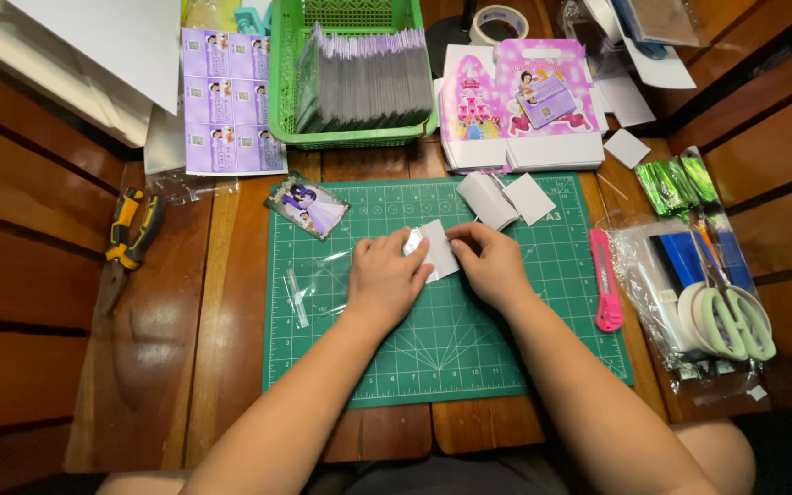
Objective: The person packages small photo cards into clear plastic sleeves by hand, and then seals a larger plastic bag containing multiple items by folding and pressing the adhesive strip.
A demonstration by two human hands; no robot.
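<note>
Both hands pinch a small white card at the middle of the green cutting mat; left hand grips its left edge, right hand its right; pink utility knife at three o'clock; green basket at twelve.

Matt green cutting mat lies on glossy wood table (worn finish).

Two bare forearms, uncovered from elbow to wrist, with no sleeve reaching into the frame. The left hand and the right hand wear no gloves, rings, watch or bracelet. Fingernails are short and unpainted. Below the grip, at the bottom edge, a strip of dark grey cloth garment covers the lap between bare knees.
</note>
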